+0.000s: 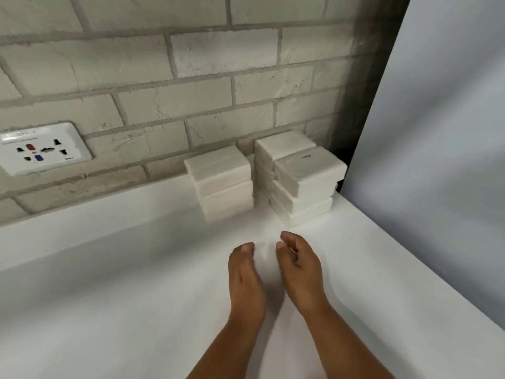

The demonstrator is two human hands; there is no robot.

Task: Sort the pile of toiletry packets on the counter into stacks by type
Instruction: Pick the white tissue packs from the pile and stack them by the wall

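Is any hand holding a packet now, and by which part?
No packet shows in either hand. The left hand and right hand hover above the white counter, fingers loosely curled.

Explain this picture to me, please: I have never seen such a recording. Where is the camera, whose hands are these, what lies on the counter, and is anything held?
There is no machine here. A person wears one wide-angle camera on the head, looking forward and down, so both arms enter from the bottom edge. The left hand and right hand lie close together over the white counter, fingers loosely curled; I see nothing held in either. Against the brick wall stand white packets in piles: a lower stack and, to its right, taller stacks beside a pale panel. A wall socket sits at left. No loose pile shows.
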